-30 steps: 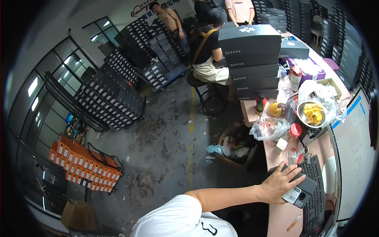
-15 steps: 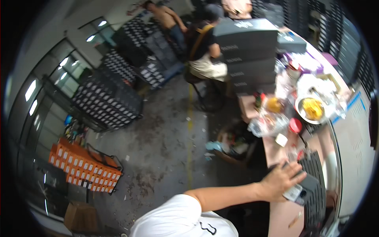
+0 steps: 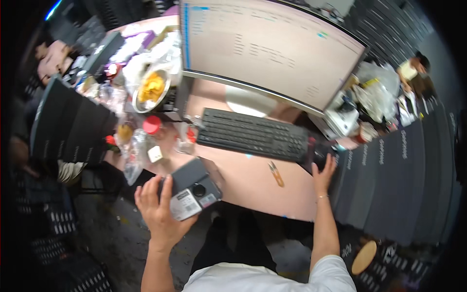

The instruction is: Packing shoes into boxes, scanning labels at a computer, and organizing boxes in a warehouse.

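Note:
My left hand point(image 3: 163, 209) grips a dark grey box point(image 3: 189, 176) at the desk's near left edge. The end turned toward me carries a white label point(image 3: 185, 207) and a round black spot. My fingers lie along its left side, and the thumb is partly hidden. At the right of the desk my right hand point(image 3: 323, 177) has its fingers stretched apart at the near edge of a black mouse point(image 3: 318, 153). Whether the fingertips touch the mouse is hard to tell. A black keyboard point(image 3: 250, 134) lies left of the mouse.
A large monitor point(image 3: 267, 48) stands behind the keyboard. A small orange tool point(image 3: 276, 174) lies in front. Left are a bowl of yellow food point(image 3: 152, 90), a red-lidded jar point(image 3: 152, 125) and plastic bags. Stacked dark boxes point(image 3: 389, 180) flank the right; another stack point(image 3: 73, 119) stands left.
My view has swung right from the floor and box stacks to the desk and monitor. The left hand stays on the grey box, now seen lifted and tilted. My right hand has come into view.

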Demonstrator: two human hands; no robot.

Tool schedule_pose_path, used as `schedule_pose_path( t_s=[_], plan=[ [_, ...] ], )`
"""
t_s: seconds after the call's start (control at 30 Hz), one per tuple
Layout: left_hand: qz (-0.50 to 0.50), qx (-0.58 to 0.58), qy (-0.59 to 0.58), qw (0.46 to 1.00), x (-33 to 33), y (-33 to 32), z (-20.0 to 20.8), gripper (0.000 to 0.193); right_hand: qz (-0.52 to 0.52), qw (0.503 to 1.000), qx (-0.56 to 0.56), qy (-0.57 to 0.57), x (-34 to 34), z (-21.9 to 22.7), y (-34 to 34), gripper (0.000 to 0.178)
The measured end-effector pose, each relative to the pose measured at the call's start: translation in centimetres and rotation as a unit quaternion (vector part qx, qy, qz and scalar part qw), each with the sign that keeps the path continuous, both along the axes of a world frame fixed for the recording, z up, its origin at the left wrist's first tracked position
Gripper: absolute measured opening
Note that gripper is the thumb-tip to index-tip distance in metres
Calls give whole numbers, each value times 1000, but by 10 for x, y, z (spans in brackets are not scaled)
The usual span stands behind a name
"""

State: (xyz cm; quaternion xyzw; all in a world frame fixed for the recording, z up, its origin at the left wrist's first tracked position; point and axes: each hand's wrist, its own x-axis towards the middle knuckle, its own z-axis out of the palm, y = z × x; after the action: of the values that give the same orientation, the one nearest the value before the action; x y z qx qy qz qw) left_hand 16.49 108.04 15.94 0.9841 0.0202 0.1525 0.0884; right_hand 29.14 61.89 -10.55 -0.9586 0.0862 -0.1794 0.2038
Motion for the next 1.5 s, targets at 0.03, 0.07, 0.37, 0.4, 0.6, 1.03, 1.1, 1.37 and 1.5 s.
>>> schedule_pose_path(
  t_s=[0.03, 0.07, 0.37, 0.4, 0.6, 1.03, 1.1, 1.37, 1.5],
  plan=[
    [-3, 6, 2, 1000, 0, 1, 0, 89, -12, 1000, 3, 15, 10, 4, 6, 76],
    [-3, 6, 4, 1000, 1, 4, 0, 89, -11, 1000, -8, 27, 17, 1, 7, 74],
    [15, -17, 14, 1000, -2, 8, -4, 88, -5, 999, -41, -2, 37, -46, 8, 53],
    [14, -10, 13, 1000, -2, 7, -4, 88, -10, 999, -41, -5, 38, -47, 9, 53],
    [8, -1, 15, 1000, 1, 8, -5, 89, -40, 997, -67, -21, 41, -46, 11, 54],
    [-74, -129, 35, 988, -13, 46, -6, 107, -3, 986, -136, -100, 42, -56, -6, 50],
    [-88, -168, 19, 982, -15, 49, -6, 110, -8, 987, -124, -107, 43, -59, -4, 50],
    [-151, -191, 34, 969, -20, 63, -5, 111, -26, 988, -130, -83, 46, -62, -5, 49],
    [-149, -181, 33, 972, -21, 63, -6, 113, -23, 987, -138, -75, 44, -59, -1, 49]
  ],
)
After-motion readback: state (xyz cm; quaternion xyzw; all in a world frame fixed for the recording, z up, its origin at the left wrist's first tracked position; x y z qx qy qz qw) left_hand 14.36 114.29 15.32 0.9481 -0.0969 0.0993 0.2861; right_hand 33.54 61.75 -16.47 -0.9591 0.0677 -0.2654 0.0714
